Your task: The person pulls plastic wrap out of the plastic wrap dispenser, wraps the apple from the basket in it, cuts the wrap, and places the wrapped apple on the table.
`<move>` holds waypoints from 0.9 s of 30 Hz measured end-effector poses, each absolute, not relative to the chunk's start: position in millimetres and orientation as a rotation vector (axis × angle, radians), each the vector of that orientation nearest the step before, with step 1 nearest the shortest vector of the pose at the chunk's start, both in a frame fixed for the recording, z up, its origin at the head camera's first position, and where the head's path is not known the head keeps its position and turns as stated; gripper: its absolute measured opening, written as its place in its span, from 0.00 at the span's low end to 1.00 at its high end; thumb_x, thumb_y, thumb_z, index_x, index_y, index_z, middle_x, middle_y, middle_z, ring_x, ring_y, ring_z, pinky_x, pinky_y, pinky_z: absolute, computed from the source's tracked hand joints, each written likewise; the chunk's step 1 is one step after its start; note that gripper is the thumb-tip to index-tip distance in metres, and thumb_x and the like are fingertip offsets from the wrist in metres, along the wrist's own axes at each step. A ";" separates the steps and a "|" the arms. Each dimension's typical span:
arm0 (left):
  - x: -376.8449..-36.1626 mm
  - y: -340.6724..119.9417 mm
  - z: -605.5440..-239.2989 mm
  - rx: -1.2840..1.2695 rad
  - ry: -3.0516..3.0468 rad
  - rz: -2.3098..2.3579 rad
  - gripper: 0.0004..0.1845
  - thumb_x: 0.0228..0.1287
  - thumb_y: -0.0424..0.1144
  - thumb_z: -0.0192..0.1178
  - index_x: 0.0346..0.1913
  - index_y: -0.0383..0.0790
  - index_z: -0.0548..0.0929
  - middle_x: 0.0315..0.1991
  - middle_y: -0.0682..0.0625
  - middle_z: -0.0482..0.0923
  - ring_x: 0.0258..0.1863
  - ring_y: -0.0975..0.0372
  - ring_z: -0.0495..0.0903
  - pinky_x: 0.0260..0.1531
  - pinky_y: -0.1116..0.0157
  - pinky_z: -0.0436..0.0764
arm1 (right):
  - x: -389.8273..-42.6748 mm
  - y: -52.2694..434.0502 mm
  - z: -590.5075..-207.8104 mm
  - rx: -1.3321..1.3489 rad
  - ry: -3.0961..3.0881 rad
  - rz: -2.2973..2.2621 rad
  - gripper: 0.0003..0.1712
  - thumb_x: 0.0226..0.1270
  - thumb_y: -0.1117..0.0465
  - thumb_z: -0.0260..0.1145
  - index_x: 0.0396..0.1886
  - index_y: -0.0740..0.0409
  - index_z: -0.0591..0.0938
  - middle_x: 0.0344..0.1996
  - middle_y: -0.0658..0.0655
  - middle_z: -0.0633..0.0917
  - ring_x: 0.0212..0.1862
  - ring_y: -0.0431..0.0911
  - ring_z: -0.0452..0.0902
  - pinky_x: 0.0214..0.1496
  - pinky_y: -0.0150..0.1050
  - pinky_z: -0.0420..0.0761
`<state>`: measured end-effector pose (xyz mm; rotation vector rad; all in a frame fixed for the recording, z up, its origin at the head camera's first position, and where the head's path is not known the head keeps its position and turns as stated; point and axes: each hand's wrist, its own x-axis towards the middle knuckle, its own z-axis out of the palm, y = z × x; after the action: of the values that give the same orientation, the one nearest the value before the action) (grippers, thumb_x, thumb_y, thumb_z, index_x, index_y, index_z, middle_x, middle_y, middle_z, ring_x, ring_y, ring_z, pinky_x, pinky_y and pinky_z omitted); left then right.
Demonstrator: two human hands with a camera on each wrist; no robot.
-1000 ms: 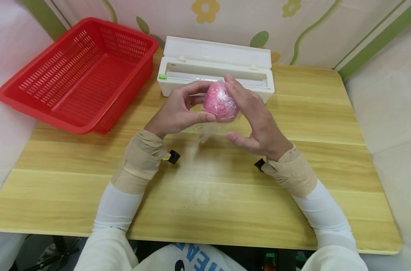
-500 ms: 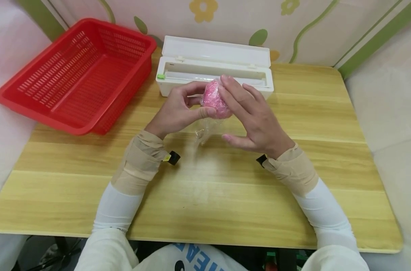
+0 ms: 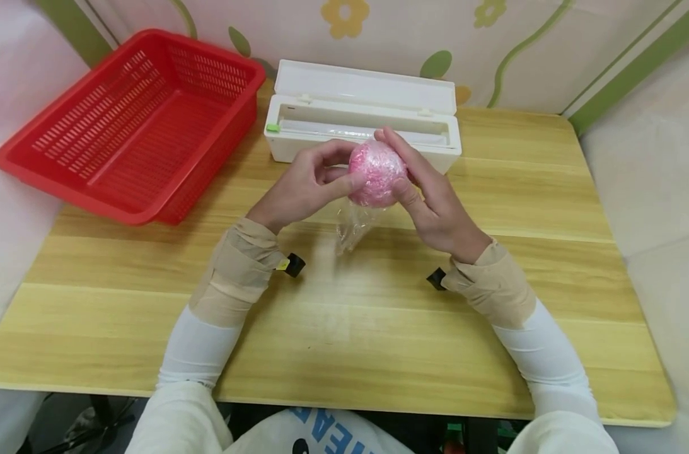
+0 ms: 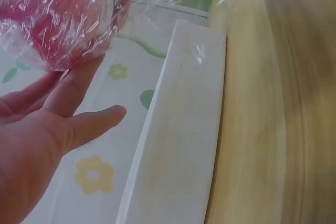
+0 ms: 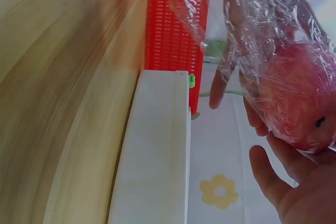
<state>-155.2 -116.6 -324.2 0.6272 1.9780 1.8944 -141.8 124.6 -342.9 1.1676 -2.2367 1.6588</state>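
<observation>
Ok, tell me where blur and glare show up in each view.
Head view: sharp, evenly lit, faint glints on the wrapped pink ball. Left wrist view: table smeared, film over the ball glares white. Right wrist view: table blurred at left, cling film glinting.

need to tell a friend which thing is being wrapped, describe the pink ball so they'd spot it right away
Find the wooden table and the open white wrap box at its back edge. Just in front of it, the left hand and right hand hold the pink ball above the tabletop. It is the only round pink thing, covered in crinkly clear film with a loose tail hanging below.
</observation>
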 end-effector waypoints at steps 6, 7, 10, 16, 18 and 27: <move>-156.5 -118.3 -326.0 0.660 1.951 1.915 0.30 0.73 0.41 0.68 0.71 0.31 0.74 0.66 0.38 0.79 0.64 0.50 0.83 0.60 0.58 0.86 | -137.4 124.1 -339.3 1.106 -2.144 1.948 0.32 0.88 0.49 0.46 0.83 0.56 0.63 0.79 0.58 0.71 0.79 0.54 0.68 0.76 0.41 0.76; -156.7 -118.7 -326.6 0.661 1.937 1.921 0.33 0.71 0.44 0.70 0.72 0.32 0.74 0.67 0.38 0.78 0.64 0.50 0.83 0.60 0.58 0.86 | -136.9 123.7 -338.6 1.096 -2.129 1.974 0.31 0.88 0.50 0.47 0.83 0.56 0.65 0.79 0.59 0.72 0.79 0.54 0.69 0.75 0.41 0.77; -156.7 -120.0 -328.0 0.675 1.906 1.917 0.38 0.69 0.51 0.71 0.76 0.38 0.71 0.69 0.40 0.77 0.65 0.50 0.82 0.61 0.56 0.86 | -136.2 122.8 -338.3 1.059 -2.108 2.023 0.28 0.88 0.56 0.48 0.81 0.56 0.67 0.78 0.60 0.72 0.78 0.54 0.70 0.74 0.40 0.78; -155.3 -118.2 -326.5 0.658 1.968 1.878 0.30 0.78 0.45 0.58 0.78 0.47 0.69 0.71 0.44 0.75 0.66 0.51 0.80 0.64 0.51 0.84 | -139.0 120.9 -340.2 1.037 -2.069 2.009 0.29 0.86 0.55 0.51 0.80 0.61 0.68 0.78 0.62 0.72 0.76 0.54 0.71 0.74 0.42 0.78; -155.3 -116.6 -325.8 0.638 1.996 1.884 0.27 0.80 0.42 0.55 0.77 0.46 0.70 0.71 0.43 0.76 0.66 0.51 0.80 0.64 0.51 0.84 | -140.2 120.5 -341.0 1.036 -2.073 1.979 0.35 0.83 0.49 0.58 0.81 0.61 0.66 0.78 0.62 0.72 0.74 0.54 0.73 0.73 0.41 0.78; -152.3 -111.4 -323.1 0.647 2.126 1.748 0.37 0.65 0.40 0.73 0.75 0.44 0.72 0.64 0.48 0.82 0.61 0.57 0.83 0.65 0.57 0.82 | -138.3 121.7 -344.3 1.033 -2.180 1.910 0.38 0.79 0.56 0.66 0.82 0.57 0.65 0.74 0.61 0.75 0.69 0.51 0.77 0.72 0.39 0.79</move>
<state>-152.3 -111.4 -323.1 0.6465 2.1264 1.7484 -138.3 121.7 -344.3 1.0327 -2.1797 1.9100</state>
